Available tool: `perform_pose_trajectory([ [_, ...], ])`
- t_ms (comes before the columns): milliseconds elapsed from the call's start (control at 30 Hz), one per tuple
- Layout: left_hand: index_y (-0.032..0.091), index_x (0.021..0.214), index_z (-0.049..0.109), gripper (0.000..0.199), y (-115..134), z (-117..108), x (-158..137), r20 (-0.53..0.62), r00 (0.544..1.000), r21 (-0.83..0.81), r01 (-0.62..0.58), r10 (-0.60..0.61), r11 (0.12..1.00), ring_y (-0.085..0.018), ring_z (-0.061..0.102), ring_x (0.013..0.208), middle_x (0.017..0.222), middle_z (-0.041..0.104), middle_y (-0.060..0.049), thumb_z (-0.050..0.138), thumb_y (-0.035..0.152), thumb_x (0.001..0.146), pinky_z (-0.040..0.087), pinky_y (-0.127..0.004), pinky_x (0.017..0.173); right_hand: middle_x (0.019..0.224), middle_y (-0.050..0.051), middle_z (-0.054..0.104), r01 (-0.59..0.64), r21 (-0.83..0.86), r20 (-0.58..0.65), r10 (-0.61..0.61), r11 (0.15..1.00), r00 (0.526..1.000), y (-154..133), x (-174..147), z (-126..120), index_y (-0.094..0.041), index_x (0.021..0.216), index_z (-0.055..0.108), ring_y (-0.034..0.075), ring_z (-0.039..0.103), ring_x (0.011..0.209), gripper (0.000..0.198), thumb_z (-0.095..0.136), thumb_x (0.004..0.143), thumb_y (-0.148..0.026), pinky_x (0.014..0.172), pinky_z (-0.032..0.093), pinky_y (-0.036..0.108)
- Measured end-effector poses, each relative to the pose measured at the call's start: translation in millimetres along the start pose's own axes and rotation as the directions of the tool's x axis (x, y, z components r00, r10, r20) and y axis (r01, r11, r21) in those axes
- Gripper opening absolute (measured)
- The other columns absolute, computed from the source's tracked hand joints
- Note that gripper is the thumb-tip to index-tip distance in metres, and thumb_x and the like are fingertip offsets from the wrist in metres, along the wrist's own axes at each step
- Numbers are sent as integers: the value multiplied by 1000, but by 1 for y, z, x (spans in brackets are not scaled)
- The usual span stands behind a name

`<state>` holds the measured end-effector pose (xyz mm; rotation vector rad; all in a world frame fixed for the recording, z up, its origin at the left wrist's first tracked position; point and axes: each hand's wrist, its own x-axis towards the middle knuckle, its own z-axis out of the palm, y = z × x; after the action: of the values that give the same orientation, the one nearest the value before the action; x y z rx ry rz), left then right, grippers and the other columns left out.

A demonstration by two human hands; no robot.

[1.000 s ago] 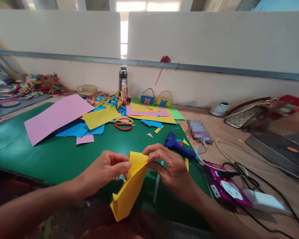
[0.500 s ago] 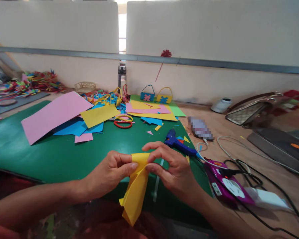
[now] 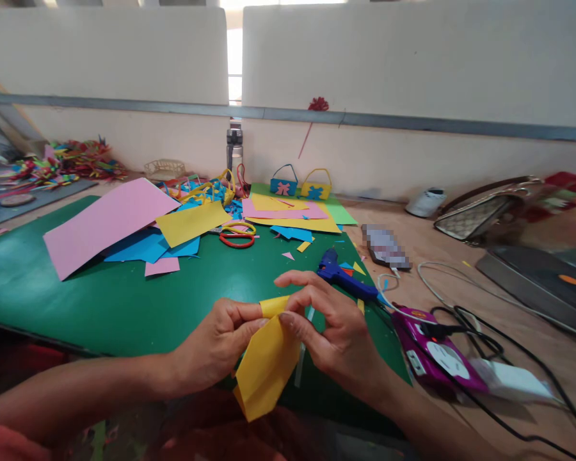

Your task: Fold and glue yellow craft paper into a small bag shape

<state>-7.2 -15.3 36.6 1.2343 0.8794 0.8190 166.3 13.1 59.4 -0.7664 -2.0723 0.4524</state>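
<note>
A folded piece of yellow paper (image 3: 267, 368) hangs between both hands at the near edge of the green mat (image 3: 206, 282). My left hand (image 3: 221, 342) pinches its upper left side between thumb and fingers. On the upper right, my right hand (image 3: 329, 323) pinches the same paper with thumb and index finger, its other fingers curled loosely. Part of the fold is hidden behind the fingers. Just beyond my right hand lies a blue glue gun (image 3: 343, 275). A clear glue stick (image 3: 298, 368) shows beneath the right hand.
Scissors (image 3: 237, 240) with red and yellow handles lie near pink (image 3: 110, 224) and yellow sheets (image 3: 192, 223). Two small paper bags, blue (image 3: 283, 186) and yellow (image 3: 315, 190), stand at the back. A purple power strip (image 3: 436, 352), cables and a phone (image 3: 386, 246) are on the right.
The yellow paper's lower part has swung open and turned its broad face toward me. My left hand has shifted slightly right, its thumb now behind the flap.
</note>
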Motion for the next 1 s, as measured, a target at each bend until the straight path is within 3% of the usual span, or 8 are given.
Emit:
perform_pose_trajectory([
  [233,15,87,69,38,3,3,1,20,999,-40,-36,37,999,-7,42,52,64,56,0,57,50,78,33,-18,48,96,7,65,45,-70,-9,-46,997,999,1,-2,1,-22,70,51,19,61,95,13,55,81,-15,78,49,32],
  [400,19,91,68,26,-12,-2,2,31,993,-58,-116,118,992,-12,55,63,77,65,-3,56,39,82,42,-21,54,96,7,64,80,-114,-30,-84,990,996,3,-1,0,-22,71,51,19,61,95,13,54,81,-14,79,49,33],
  [500,18,84,68,40,-22,-7,3,-33,963,-14,-269,268,963,-17,59,68,77,66,-6,41,48,87,46,-26,55,97,7,63,115,-150,-31,-121,982,992,3,-2,0,-21,72,50,20,60,96,13,54,81,-13,82,48,34],
  [567,17,81,67,51,-22,-9,4,-22,960,10,-280,280,960,-18,59,66,74,65,-8,33,53,88,46,-28,54,99,8,63,124,-181,-27,-131,976,991,4,-2,0,-21,72,50,20,60,97,13,54,81,-13,84,47,37],
  [700,13,85,67,39,-7,-5,4,77,992,-166,-84,98,982,-15,58,63,75,65,-7,58,50,76,44,-25,56,101,8,63,181,-239,-19,-190,954,982,6,-3,2,-22,76,48,21,59,100,12,53,81,-12,90,43,43],
  [800,11,83,67,33,2,-1,4,73,997,-270,53,-35,961,-12,57,60,73,64,-5,68,41,70,41,-20,56,100,8,62,224,-268,-21,-238,937,971,7,-4,3,-21,77,48,21,58,101,12,53,81,-11,92,42,45],
  [1000,11,78,68,30,0,3,6,-3,995,-283,94,-99,955,-8,52,54,65,61,-2,69,40,71,36,-17,51,100,8,63,229,-274,-21,-243,934,970,9,-6,2,-21,78,48,20,58,101,12,54,81,-11,94,39,45],
])
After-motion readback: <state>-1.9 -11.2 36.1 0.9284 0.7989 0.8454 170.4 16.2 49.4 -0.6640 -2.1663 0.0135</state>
